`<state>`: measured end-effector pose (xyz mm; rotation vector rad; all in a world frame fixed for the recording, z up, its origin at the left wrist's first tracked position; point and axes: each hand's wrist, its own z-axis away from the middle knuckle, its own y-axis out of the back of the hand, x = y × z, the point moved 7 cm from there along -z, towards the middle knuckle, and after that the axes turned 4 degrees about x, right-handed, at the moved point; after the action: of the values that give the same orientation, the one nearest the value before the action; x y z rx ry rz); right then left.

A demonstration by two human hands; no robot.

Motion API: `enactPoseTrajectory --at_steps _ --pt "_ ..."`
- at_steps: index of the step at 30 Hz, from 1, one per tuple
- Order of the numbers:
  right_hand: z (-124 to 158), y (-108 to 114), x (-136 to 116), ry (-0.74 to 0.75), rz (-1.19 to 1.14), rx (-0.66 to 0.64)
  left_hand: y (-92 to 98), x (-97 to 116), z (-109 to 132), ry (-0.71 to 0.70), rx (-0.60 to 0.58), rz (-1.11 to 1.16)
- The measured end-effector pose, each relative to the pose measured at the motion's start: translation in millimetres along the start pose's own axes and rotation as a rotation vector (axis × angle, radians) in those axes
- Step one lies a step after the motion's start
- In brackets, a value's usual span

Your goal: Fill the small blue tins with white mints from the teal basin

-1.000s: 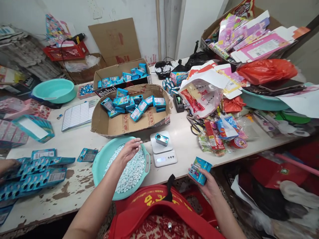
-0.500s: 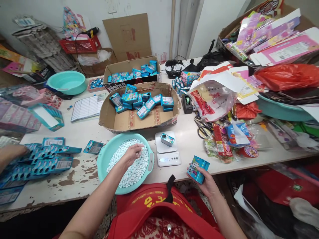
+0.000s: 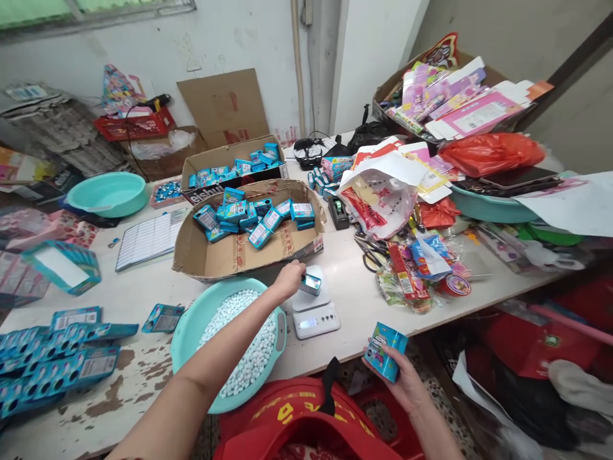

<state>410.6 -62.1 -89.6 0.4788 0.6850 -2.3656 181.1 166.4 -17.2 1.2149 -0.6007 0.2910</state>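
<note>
**Your left hand [image 3: 288, 281] is at the scale [image 3: 316, 324]; your right hand [image 3: 401, 377] holds a blue packet [image 3: 387, 350]**

Your left arm stretches across the teal basin [image 3: 184, 333], and your left hand meets the left end of the small container [image 3: 311, 285] on the scale's plate. Your fingers are bent in close there, but you cannot tell from this view whether they grip the container or only touch it. The container has silvery sides and a blue-edged top. The scale's display is lit, though its figures are too small to read surely.

Your right hand is closed around the blue packet at the front edge of the counter [image 3: 352, 281], thumb across the printed face, well apart from the scale.

The basin stands just left of the scale and holds many white pellets [image 3: 253, 364]. A single blue pack [image 3: 163, 317] lies beside the basin's left side, and rows of similar packs [image 3: 62, 367] lie farther left.

Behind the basin you have a low cardboard tray [image 3: 213, 257] with blue packs piled toward its back, and behind that a cardboard box [image 3: 239, 181] holding more. Right of the scale, scissors [image 3: 371, 259] lie near a heap of colourful wrappers [image 3: 407, 275].
</note>
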Motion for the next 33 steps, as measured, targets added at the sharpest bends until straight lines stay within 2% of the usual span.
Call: enactPoseTrajectory --at_steps 6,14,20,25,29,33 --pt "-0.1 7.5 4.3 0.006 0.003 -0.001 2.2 10.4 -0.5 -0.122 -0.027 -0.142" --pt "-2.2 -3.3 2.5 -0.001 -0.004 0.005 9.1 11.5 -1.9 -0.152 0.050 -0.071" --pt "-3.4 -6.0 1.1 -0.003 0.009 0.002 24.8 -12.7 11.5 -0.045 0.168 0.021" --pt "-5.4 -5.4 2.3 -0.014 0.026 0.011 29.2 -36.9 28.6 0.043 0.187 0.040" --pt "-5.7 -8.0 2.3 -0.012 0.064 0.006 27.7 -39.0 35.0 0.059 0.161 0.031" --pt "-4.4 -11.4 3.4 -0.001 0.098 0.008 8.0 -19.6 33.5 -0.032 0.070 -0.116"
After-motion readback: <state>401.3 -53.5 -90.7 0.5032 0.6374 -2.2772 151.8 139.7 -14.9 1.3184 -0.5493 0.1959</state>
